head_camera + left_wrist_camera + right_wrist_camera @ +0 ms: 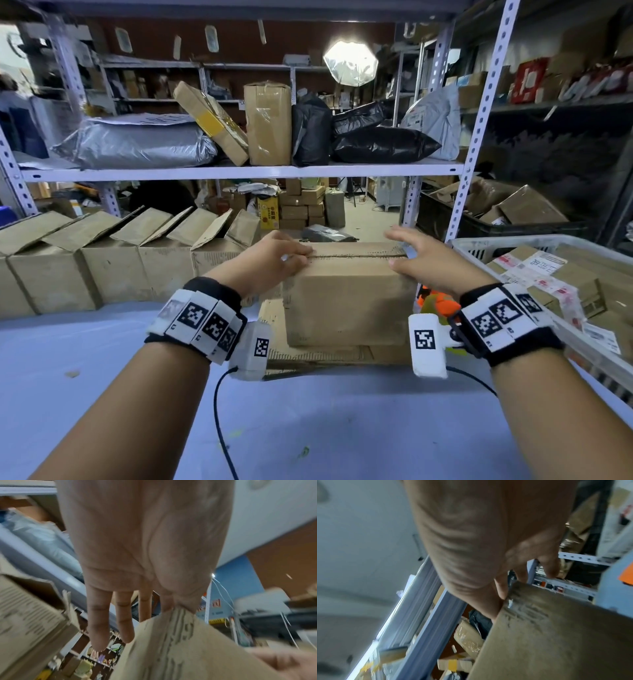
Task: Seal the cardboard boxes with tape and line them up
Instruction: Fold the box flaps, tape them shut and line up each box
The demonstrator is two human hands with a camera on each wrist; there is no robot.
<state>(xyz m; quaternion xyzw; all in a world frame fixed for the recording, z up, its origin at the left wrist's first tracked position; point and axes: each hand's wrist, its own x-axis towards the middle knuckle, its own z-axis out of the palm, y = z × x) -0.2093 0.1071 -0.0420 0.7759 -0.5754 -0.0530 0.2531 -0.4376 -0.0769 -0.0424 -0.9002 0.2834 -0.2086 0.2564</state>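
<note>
A brown cardboard box (346, 298) stands on a flattened sheet of cardboard (318, 356) in front of me, its top flaps folded down and meeting at a seam (356, 255). My left hand (281, 255) presses on the box's top left edge with straight fingers (97, 622); the thumb lies on the box (180, 649). My right hand (418, 251) rests over the top right edge with its fingers spread, and its thumb sits against the box's (556, 635) corner. An orange tape dispenser (436, 303) lies behind my right wrist, partly hidden.
A row of several open-flapped boxes (120, 267) runs along the left at the back of the blue table (308, 428). A white basket (513, 241) holding labelled parcels stands at the right. A metal shelf (239, 171) with parcels and bags rises behind.
</note>
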